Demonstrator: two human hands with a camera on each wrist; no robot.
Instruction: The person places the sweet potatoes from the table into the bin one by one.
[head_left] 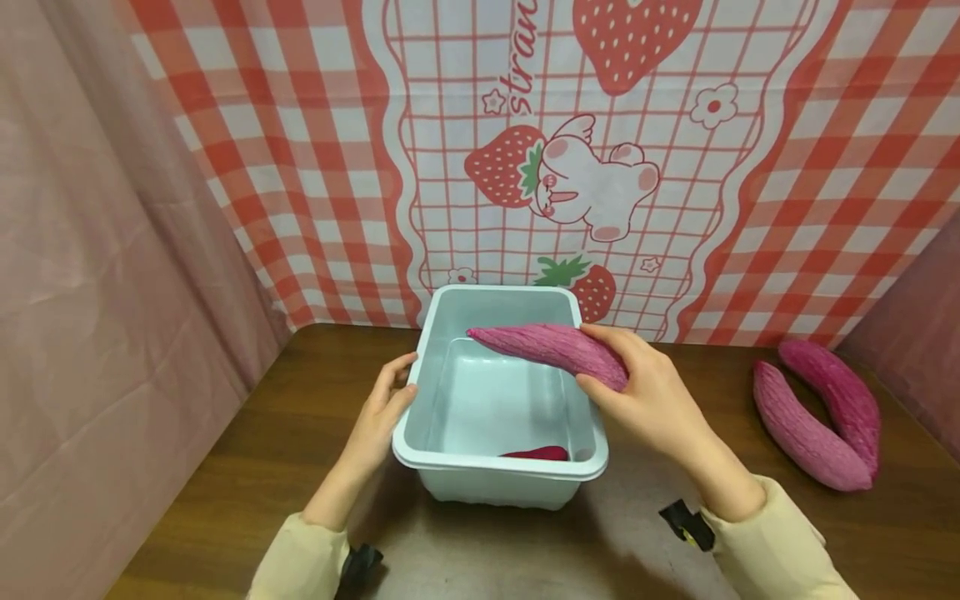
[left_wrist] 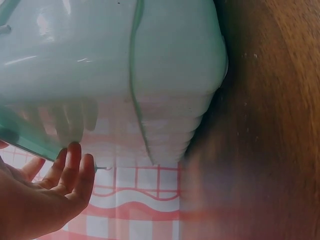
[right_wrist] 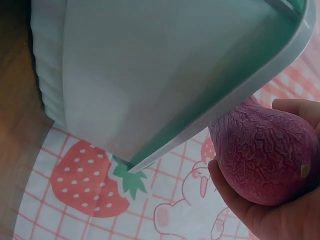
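My right hand (head_left: 643, 387) grips the thick end of a purple sweet potato (head_left: 546, 343), long and wrinkled, above the right rim of a pale green plastic tub (head_left: 501, 463). Its thin tip points left over the tub's inside. In the right wrist view, fingers and thumb lie on both sides of the sweet potato's rounded end (right_wrist: 267, 152). At the tub's left rim rests my left hand (head_left: 377, 421); in the left wrist view its fingers (left_wrist: 73, 167) are slightly bent against the outer wall. Inside the tub, near the front wall, lies a dark red object (head_left: 542, 453), partly hidden.
Two more curved purple sweet potatoes lie on the wooden table at the right: a lighter one (head_left: 804, 433) and a darker one (head_left: 840, 392). A strawberry-print cloth (head_left: 525, 208) hangs behind the tub. A pink curtain (head_left: 135, 250) borders the left side.
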